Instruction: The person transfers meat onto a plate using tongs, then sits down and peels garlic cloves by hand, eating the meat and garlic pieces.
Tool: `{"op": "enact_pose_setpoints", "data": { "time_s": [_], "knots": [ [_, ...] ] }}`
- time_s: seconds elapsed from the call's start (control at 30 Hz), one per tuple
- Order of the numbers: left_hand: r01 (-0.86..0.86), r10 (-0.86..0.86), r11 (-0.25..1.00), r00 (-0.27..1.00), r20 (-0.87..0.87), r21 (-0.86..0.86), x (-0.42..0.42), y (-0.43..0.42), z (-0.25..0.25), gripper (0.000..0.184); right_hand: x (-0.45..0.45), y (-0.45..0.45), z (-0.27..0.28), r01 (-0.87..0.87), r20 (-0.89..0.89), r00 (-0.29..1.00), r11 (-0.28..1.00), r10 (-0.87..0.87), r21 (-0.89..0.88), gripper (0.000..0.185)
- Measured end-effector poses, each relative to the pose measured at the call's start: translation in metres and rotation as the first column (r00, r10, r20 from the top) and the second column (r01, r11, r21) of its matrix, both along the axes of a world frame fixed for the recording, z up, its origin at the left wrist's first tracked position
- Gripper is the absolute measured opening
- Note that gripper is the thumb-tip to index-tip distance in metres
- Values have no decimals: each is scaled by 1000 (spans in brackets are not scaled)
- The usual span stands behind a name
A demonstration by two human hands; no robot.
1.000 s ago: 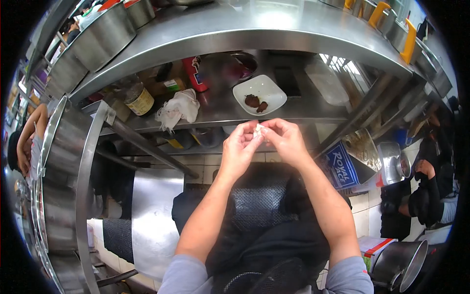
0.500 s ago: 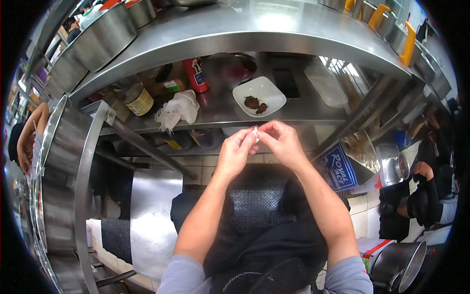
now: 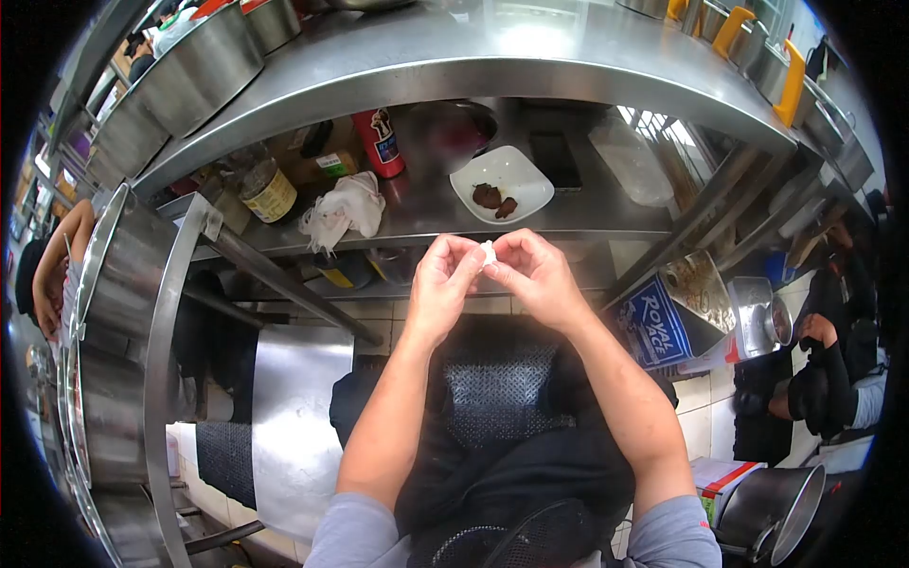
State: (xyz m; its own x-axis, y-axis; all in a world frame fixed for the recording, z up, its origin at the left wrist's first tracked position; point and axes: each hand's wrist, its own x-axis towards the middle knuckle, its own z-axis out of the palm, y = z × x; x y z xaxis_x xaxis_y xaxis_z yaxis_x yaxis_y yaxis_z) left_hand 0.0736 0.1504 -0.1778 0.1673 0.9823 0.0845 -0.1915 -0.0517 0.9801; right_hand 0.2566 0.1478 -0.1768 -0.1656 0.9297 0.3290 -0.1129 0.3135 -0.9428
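A small white piece [image 3: 489,254], too small to identify, is pinched between the fingertips of both hands. My left hand [image 3: 445,279] holds it from the left with thumb and fingers closed. From the right, my right hand [image 3: 533,273] grips the same piece. Just beyond my fingertips, on the lower steel shelf [image 3: 426,216], stands a white square bowl [image 3: 530,185] with brown lumps [image 3: 492,199] in it. To its left lie a crumpled white plastic bag [image 3: 346,210] and a red bottle [image 3: 381,144].
Above runs a steel counter [image 3: 426,80]. A yellow-labelled jar [image 3: 268,192] stands at the shelf's left, a dark phone-like slab [image 3: 555,161] right of the bowl. A blue "Royal Ace" tin [image 3: 655,324] is lower right. Other people are at the far left [image 3: 57,265] and right [image 3: 838,360].
Both hands have shifted slightly left, and their fingertips have changed position around the white piece. The bowl and the shelf items stay in place.
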Motion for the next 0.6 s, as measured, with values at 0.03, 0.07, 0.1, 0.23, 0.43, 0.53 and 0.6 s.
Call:
{"op": "enact_pose_setpoints", "data": {
  "time_s": [0.03,0.07,0.1,0.23,0.43,0.53,0.6],
  "knots": [
    [-11,11,1000,1000,-3,18,1,0,-1,19,5,2,1,10,84,996,999,-6,-47,17],
    [-21,22,999,1000,-6,36,3,0,2,19,8,3,2,25,167,986,995,-9,-94,15],
    [9,-10,1000,999,53,19,4,-2,7,19,8,2,3,25,168,986,995,-9,-94,15],
    [15,-18,996,999,34,85,5,-1,-1,20,11,0,9,-25,132,990,989,44,-144,14],
    [14,-13,998,1000,-25,55,2,-4,-1,18,17,-1,20,-89,116,987,977,113,-195,14],
    [42,-45,998,997,58,49,-3,-3,7,17,18,0,21,-170,-13,985,958,171,-231,15],
    [65,-70,996,995,78,69,-4,-3,12,16,20,-1,27,-235,-94,971,943,218,-234,16]
  ]
}}
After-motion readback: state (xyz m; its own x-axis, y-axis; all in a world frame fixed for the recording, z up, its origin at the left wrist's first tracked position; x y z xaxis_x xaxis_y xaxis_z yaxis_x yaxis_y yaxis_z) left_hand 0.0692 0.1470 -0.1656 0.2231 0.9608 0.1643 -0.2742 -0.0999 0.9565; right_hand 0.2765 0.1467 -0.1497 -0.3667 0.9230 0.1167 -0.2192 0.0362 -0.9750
